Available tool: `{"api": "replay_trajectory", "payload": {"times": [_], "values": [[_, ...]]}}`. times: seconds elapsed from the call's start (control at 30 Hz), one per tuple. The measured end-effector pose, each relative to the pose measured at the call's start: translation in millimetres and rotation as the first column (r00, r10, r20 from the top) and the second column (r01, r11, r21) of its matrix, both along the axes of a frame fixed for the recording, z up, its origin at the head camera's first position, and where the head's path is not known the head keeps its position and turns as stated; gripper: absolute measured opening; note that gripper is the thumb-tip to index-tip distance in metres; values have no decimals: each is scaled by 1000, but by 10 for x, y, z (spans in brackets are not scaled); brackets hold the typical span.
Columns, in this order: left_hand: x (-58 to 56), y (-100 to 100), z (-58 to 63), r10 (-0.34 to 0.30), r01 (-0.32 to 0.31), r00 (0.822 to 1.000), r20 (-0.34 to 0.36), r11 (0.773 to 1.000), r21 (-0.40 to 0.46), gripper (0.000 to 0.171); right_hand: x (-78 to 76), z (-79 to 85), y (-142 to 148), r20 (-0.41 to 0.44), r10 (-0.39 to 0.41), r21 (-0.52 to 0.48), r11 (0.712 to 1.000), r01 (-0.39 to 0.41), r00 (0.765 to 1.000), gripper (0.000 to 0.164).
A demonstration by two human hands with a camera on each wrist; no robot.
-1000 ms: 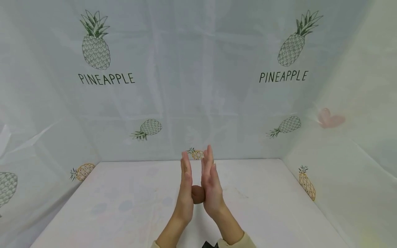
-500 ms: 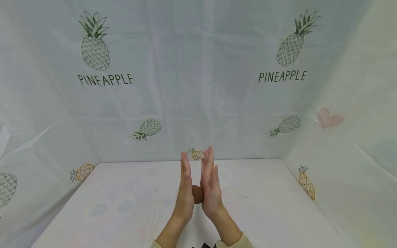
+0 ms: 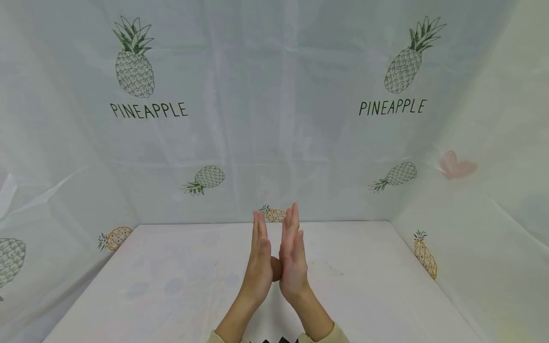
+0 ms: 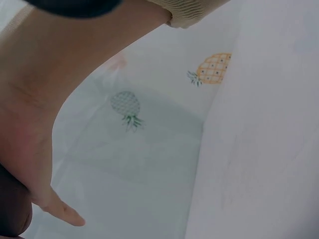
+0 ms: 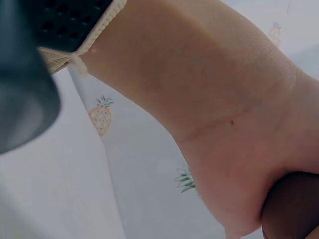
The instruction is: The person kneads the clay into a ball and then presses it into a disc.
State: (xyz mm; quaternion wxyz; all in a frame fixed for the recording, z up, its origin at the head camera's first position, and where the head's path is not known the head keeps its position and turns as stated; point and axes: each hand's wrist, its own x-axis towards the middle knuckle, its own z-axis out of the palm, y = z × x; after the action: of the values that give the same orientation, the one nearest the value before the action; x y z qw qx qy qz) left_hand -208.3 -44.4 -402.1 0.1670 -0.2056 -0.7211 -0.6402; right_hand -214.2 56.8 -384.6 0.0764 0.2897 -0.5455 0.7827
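A smooth brown ball [image 3: 276, 269], like a lump of clay, sits between my two palms above the table. My left hand [image 3: 257, 269] presses it from the left, its fingers straight and pointing up and away. Against its other side lies the palm of my right hand [image 3: 293, 269], fingers also straight. The fingertips of the two hands stand apart. Both hands hide the sides of the ball. In the right wrist view the ball [image 5: 293, 206] shows dark at the lower right, touching the palm. Only part of the ball [image 4: 14, 209] appears at the left wrist view's lower left edge.
Under the hands spreads a white table [image 3: 180, 305] with faint coloured patches. Pale sheeting [image 3: 266, 119] printed with pineapples hangs behind it and along both sides.
The left hand has shifted slightly right and turned a little, and the right fingertips have moved slightly right. Less of the ball shows between the palms.
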Motion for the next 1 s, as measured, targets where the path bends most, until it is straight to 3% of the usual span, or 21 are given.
{"api": "replay_trajectory", "payload": {"times": [0.3,0.6,1.0], "values": [[-15,2,-7,-3,3,1000,-7,1000,-8,54,-12,-4,10,-28,-46,4,999,46,999,62],[-27,-27,5,44,-44,998,-44,999,3,58,-23,-16,-30,-53,-99,31,994,101,994,62],[-106,-239,59,90,-91,990,-108,996,-7,61,-39,-30,-38,-47,-109,59,992,112,993,61]]}}
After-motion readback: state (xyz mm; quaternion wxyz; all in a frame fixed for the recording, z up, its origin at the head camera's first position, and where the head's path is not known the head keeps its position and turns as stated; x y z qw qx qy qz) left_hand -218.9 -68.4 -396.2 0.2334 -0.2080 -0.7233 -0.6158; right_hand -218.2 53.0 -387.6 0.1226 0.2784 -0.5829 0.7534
